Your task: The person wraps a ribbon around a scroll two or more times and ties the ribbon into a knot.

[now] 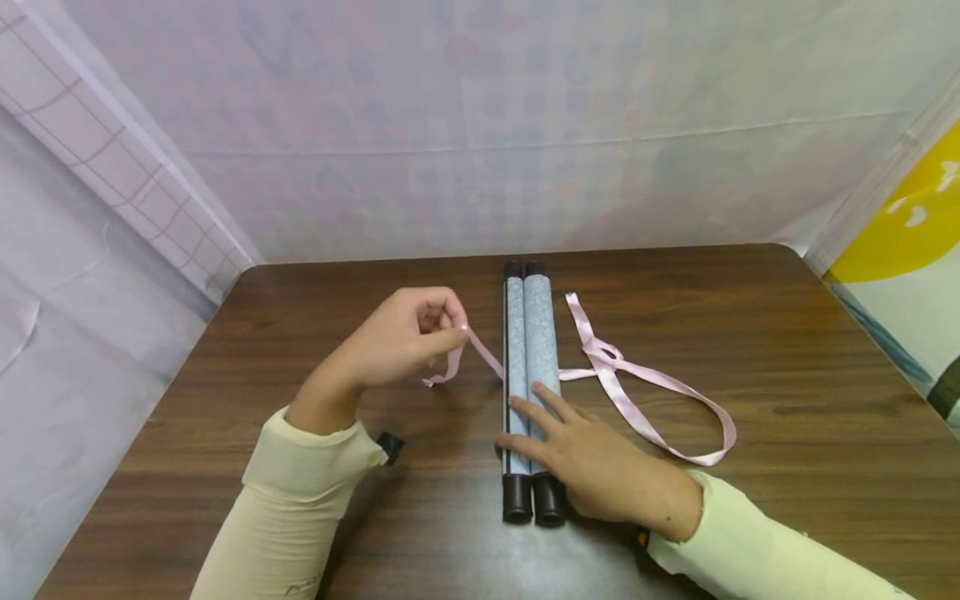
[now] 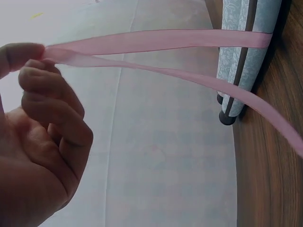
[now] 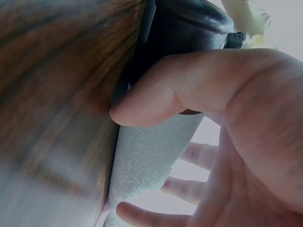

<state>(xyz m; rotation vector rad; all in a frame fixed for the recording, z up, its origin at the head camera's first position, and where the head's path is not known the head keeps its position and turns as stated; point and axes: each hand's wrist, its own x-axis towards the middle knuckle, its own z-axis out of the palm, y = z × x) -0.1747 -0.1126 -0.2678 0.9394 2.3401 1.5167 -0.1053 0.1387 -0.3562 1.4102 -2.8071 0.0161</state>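
A rolled scroll (image 1: 540, 333) lies lengthwise on the table as two parallel pale blue patterned rolls with dark end knobs (image 1: 517, 498). My left hand (image 1: 408, 333), raised left of the scroll, pinches a pink ribbon (image 2: 156, 39) between thumb and forefinger. From the pinch one strand stretches to the scroll, and the loose end hangs down. My right hand (image 1: 592, 458) rests over the near part of the rolls, fingers spread across them. In the right wrist view its thumb (image 3: 151, 97) lies along the roll's side, near the table top. The ribbon's section beneath the scroll is hidden.
Right of the scroll, the rest of the ribbon (image 1: 675, 385) lies in a loose loop with a crossing near its end. The brown wooden table (image 1: 795, 333) ends at the back against a pale hanging cloth (image 1: 480, 150). Yellow-patterned fabric (image 1: 900, 217) hangs at the right.
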